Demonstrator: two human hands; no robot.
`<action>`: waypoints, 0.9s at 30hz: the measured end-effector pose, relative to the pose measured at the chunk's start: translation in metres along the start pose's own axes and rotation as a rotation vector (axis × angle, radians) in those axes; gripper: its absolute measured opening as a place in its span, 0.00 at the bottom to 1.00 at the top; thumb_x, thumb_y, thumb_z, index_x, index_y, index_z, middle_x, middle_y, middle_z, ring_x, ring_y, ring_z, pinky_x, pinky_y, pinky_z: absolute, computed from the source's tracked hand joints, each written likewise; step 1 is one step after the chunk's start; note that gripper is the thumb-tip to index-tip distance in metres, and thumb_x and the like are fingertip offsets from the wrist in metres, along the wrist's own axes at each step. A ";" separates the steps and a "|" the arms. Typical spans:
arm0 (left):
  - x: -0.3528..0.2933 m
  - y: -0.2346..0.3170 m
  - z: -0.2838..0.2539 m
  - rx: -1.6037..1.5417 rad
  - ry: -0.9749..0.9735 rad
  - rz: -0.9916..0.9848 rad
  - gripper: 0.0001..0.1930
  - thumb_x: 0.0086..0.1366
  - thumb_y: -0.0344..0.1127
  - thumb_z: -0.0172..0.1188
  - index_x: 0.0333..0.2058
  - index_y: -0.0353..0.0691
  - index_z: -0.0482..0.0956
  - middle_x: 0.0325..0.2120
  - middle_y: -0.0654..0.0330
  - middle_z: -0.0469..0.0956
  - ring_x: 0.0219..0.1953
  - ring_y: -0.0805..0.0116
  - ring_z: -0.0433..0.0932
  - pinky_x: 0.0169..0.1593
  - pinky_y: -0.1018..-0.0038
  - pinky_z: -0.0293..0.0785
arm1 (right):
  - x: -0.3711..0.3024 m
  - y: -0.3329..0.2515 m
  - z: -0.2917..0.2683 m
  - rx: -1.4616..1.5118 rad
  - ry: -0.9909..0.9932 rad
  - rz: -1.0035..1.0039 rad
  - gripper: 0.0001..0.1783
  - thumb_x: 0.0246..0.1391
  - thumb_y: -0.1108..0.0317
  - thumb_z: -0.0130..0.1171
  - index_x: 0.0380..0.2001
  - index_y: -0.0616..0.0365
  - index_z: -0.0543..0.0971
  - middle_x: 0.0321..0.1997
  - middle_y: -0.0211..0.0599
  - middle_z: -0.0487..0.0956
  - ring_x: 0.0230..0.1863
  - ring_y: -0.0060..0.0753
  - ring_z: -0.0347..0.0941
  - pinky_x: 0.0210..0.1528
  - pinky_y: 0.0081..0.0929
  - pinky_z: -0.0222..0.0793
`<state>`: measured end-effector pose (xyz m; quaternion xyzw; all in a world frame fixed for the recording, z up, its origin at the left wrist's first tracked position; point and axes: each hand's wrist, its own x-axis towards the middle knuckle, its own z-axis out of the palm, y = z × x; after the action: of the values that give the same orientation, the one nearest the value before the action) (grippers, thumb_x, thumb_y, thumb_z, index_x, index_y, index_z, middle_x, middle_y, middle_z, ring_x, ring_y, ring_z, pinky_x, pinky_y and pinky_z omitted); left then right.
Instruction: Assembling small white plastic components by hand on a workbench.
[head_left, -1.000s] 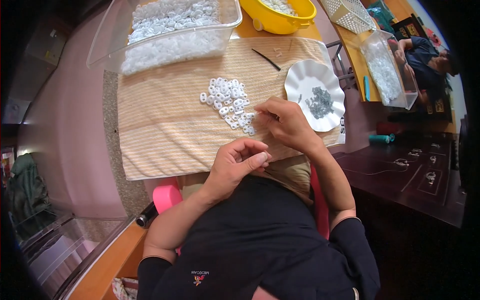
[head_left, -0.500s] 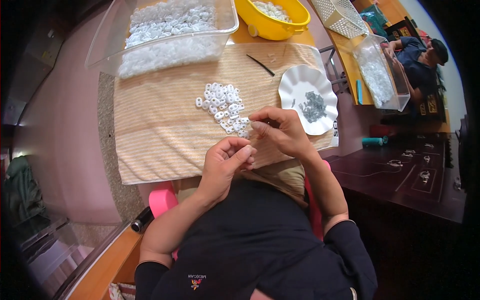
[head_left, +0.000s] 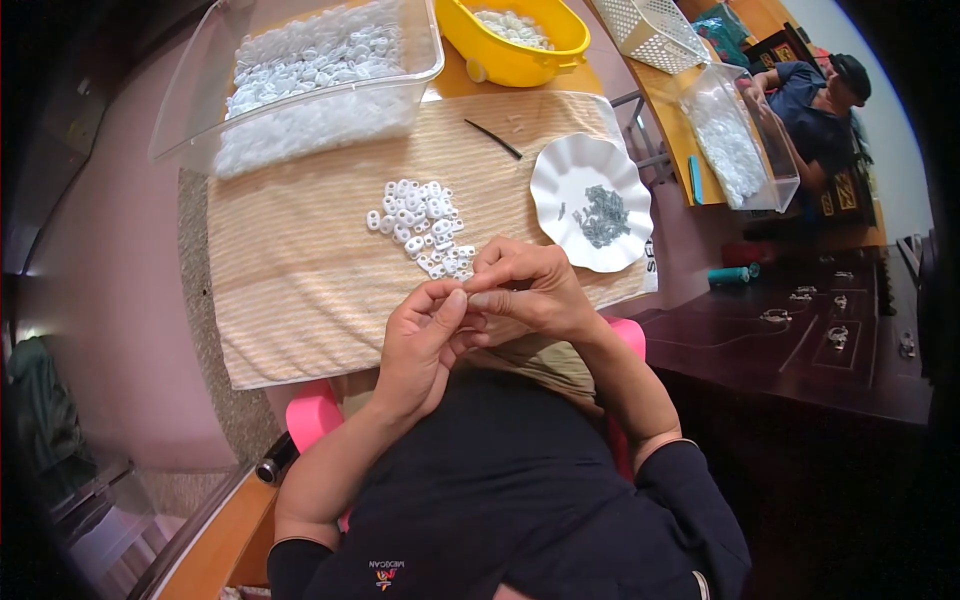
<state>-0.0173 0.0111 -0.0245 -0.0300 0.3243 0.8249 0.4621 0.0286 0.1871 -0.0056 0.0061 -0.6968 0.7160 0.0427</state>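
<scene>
My left hand (head_left: 425, 340) and my right hand (head_left: 535, 293) meet fingertip to fingertip over the near edge of a striped beige cloth (head_left: 290, 290). Both are closed in a pinch, and whatever they hold is too small and covered to make out. Just beyond the fingers lies a loose heap of small white plastic pieces with two holes each (head_left: 415, 220). To the right of the heap, a white wavy-rimmed plate (head_left: 560, 165) bears a pile of small grey translucent bits (head_left: 606, 215).
A clear plastic bin (head_left: 425, 60) of white pieces stands far left, beside a yellow tub (head_left: 520, 68) with pale pieces. A thin black stick (head_left: 493, 138) lies on the cloth. At another table on the right, a person (head_left: 815, 110) sits by a clear bin (head_left: 735, 150).
My right hand has come down from beside the white heap to meet my left fingertips. The whole view has shifted slightly, moving the table things leftward.
</scene>
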 end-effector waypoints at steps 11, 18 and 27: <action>0.000 0.001 0.000 0.025 0.055 0.007 0.09 0.64 0.27 0.58 0.42 0.36 0.75 0.34 0.60 0.79 0.34 0.74 0.78 0.39 0.78 0.78 | -0.007 0.009 -0.004 0.062 -0.049 0.018 0.07 0.51 0.76 0.63 0.35 0.64 0.82 0.35 0.36 0.76 0.40 0.24 0.71 0.42 0.21 0.66; 0.001 -0.002 -0.001 0.070 0.025 0.034 0.07 0.62 0.24 0.59 0.40 0.36 0.75 0.33 0.60 0.78 0.33 0.74 0.78 0.39 0.78 0.79 | -0.013 0.004 -0.002 0.278 -0.027 0.143 0.08 0.52 0.77 0.63 0.36 0.66 0.80 0.37 0.35 0.77 0.40 0.22 0.73 0.42 0.19 0.68; -0.004 -0.002 0.003 0.149 0.041 0.005 0.08 0.61 0.23 0.59 0.41 0.32 0.76 0.32 0.57 0.79 0.34 0.70 0.81 0.40 0.76 0.80 | -0.020 -0.017 -0.043 -0.224 0.186 0.177 0.10 0.51 0.75 0.63 0.38 0.65 0.80 0.30 0.29 0.79 0.31 0.13 0.71 0.33 0.15 0.68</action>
<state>-0.0133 0.0107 -0.0218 -0.0117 0.3943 0.7987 0.4544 0.0520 0.2290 0.0092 -0.1264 -0.7632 0.6322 0.0443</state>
